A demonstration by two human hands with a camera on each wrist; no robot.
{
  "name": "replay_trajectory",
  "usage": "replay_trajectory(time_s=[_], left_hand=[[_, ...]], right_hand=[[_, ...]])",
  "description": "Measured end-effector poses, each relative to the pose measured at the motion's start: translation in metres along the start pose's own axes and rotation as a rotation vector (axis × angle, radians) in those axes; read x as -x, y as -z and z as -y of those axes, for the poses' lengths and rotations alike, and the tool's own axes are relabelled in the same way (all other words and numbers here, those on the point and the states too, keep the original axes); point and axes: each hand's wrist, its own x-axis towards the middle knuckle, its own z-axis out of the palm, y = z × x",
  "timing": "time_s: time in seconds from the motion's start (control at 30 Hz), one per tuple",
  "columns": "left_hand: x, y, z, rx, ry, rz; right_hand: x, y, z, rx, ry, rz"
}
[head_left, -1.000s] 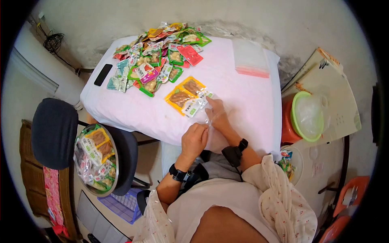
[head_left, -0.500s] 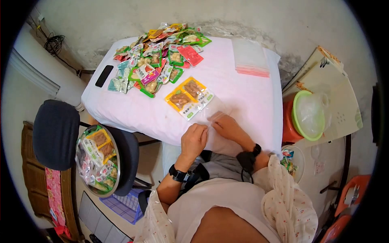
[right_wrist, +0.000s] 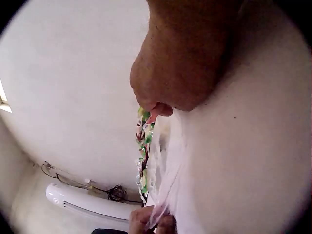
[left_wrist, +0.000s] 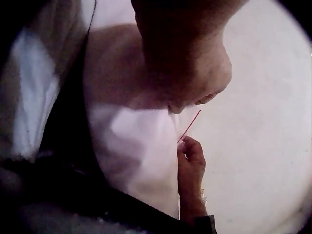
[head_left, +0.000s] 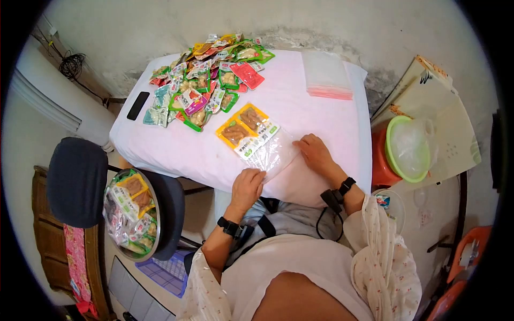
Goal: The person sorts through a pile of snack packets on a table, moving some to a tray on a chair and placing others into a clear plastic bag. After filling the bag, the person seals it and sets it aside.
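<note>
A clear zip bag (head_left: 272, 154) lies on the table with two yellow-and-white snack packets (head_left: 247, 130) in it, brown food showing through their windows. My left hand (head_left: 248, 188) pinches the near left corner of the bag's mouth. At the other corner, my right hand (head_left: 318, 155) pinches the edge between thumb and fingers. The mouth is stretched between both hands, and its red zip strip (left_wrist: 190, 125) shows as a straight line in the left wrist view. From the right wrist, the bag's film (right_wrist: 168, 180) runs taut from one hand to the other.
A heap of assorted snack packets (head_left: 206, 80) covers the back left of the table, near a black phone (head_left: 138, 106). Flat zip bags (head_left: 329, 77) are stacked at the back right. A metal basin (head_left: 155, 214) of bagged packets sits on a chair at left; a green basin (head_left: 393, 166) stands at right.
My right hand has left the packets and moved right along the bag's mouth. The two hands, close together half a second ago, are now apart with the mouth spread between them.
</note>
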Motion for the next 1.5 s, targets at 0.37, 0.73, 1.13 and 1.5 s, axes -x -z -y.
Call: replay_trajectory(time_s=[0.37, 0.73, 1.13, 1.5], left_hand=[[-0.011, 0.038, -0.012, 0.304, 0.219, -0.241], [-0.075, 0.056, -0.003, 0.797, 0.72, -0.27], [-0.236, 0.093, 0.023, 0.854, 0.3, -0.419], [-0.055, 0.016, -0.014, 1.077, 0.716, -0.107]], right_hand=[[0.009, 0.048, 0.033, -0.296, -0.008, -0.213], [-0.024, 0.066, 0.028, -0.896, -0.365, -0.163], [-0.143, 0.145, -0.002, -0.875, -0.112, -0.554], [0.041, 0.073, 0.017, -0.911, -0.405, -0.065]])
